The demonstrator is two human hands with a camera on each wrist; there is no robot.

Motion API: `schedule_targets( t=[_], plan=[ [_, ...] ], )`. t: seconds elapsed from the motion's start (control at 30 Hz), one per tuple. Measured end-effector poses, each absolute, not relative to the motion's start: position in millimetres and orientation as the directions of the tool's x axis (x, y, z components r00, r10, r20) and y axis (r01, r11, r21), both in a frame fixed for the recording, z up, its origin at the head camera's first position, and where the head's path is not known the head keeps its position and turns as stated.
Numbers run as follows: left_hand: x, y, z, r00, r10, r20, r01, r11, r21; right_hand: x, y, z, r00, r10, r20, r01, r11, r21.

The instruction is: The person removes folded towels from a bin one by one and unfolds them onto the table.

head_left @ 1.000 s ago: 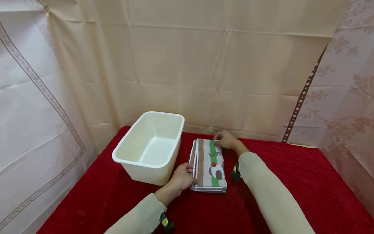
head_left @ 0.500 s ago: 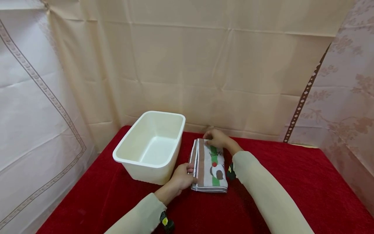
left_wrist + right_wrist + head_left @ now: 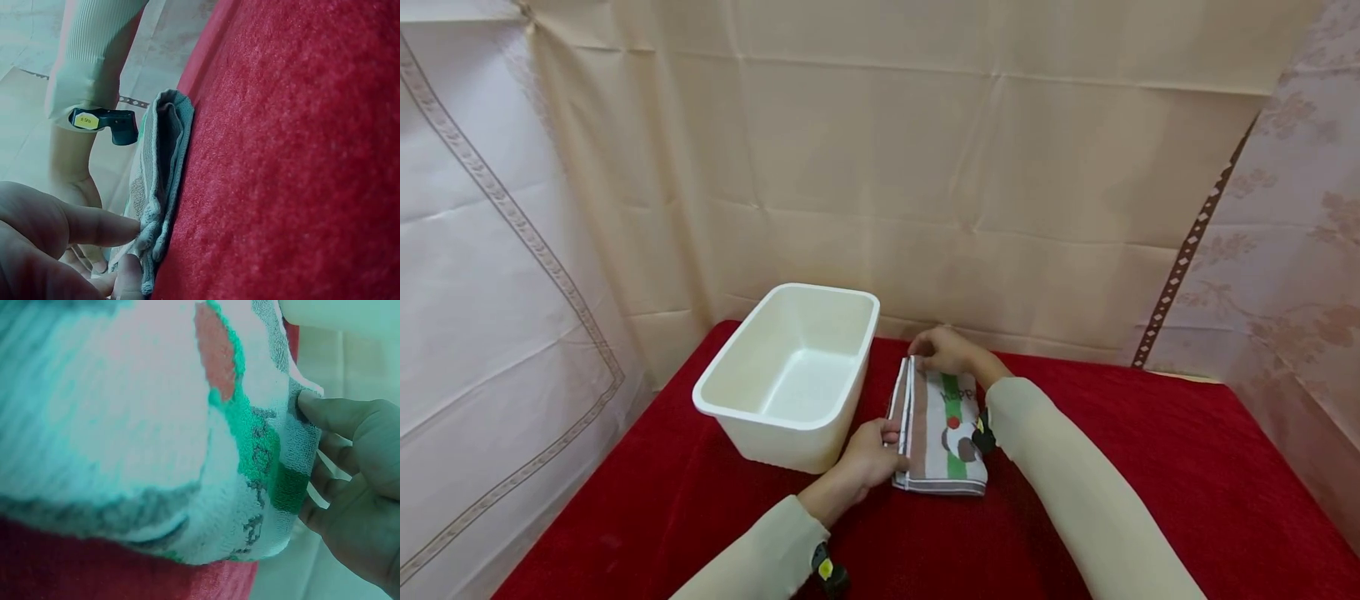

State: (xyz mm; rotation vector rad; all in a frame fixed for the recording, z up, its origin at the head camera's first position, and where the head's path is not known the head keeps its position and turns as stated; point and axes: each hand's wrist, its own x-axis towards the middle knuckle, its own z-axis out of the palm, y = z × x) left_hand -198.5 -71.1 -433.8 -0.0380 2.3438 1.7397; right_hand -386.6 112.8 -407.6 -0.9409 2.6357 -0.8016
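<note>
A folded towel with brown, white and green stripes, a dog picture and lettering lies right of the white tub. My left hand pinches its left edge near the front; in the left wrist view the thumb and a finger close on the layered edge of the towel. At the far left corner is my right hand. The right wrist view shows that hand with its thumb on the upper face of the towel and the other fingers behind the far edge, pinching it.
The white rectangular tub stands close to the left hand, nothing visible inside. A red cloth covers the table. Beige curtain hangs behind the back edge, with pale patterned cloth on both sides.
My right hand has slid left along the towel's far edge, from the right part to the left corner, the forearm following. The left hand keeps its pinch in place.
</note>
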Motion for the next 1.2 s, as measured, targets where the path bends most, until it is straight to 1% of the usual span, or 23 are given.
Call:
schedule_targets(
  t=[0.1,0.17,0.33,0.53,0.8,0.93,1.2],
  plan=[
    [-198.7,-70.4,-434.3,-0.974,0.112,-0.196,-0.156,0.288,0.945,-387.8,112.9,-407.5,-0.762,-0.646,-0.026,-0.524,0.641,-0.561],
    [-198.7,-70.3,-434.8,-0.974,0.110,-0.200,-0.161,0.287,0.944,-388.9,114.6,-407.0,-0.757,-0.653,-0.018,-0.524,0.624,-0.579],
    [-197.6,-70.3,-434.3,-0.974,0.107,-0.199,-0.163,0.277,0.947,-392.8,125.3,-404.6,-0.745,-0.667,0.000,-0.494,0.553,-0.671],
    [-196.6,-68.1,-431.6,-0.978,0.078,-0.195,-0.169,0.260,0.951,-392.8,143.5,-398.9,-0.725,-0.688,0.031,-0.484,0.477,-0.734],
    [-196.8,-66.1,-433.2,-0.981,0.051,-0.188,-0.170,0.255,0.952,-388.9,171.0,-391.5,-0.721,-0.690,0.065,-0.518,0.474,-0.712],
    [-197.5,-65.6,-433.6,-0.981,0.049,-0.188,-0.169,0.263,0.950,-387.4,185.2,-393.5,-0.730,-0.681,0.060,-0.510,0.484,-0.711],
    [-197.9,-64.0,-431.8,-0.983,0.036,-0.181,-0.165,0.271,0.948,-381.3,218.2,-407.7,-0.732,-0.678,0.069,-0.482,0.443,-0.756]
  ],
)
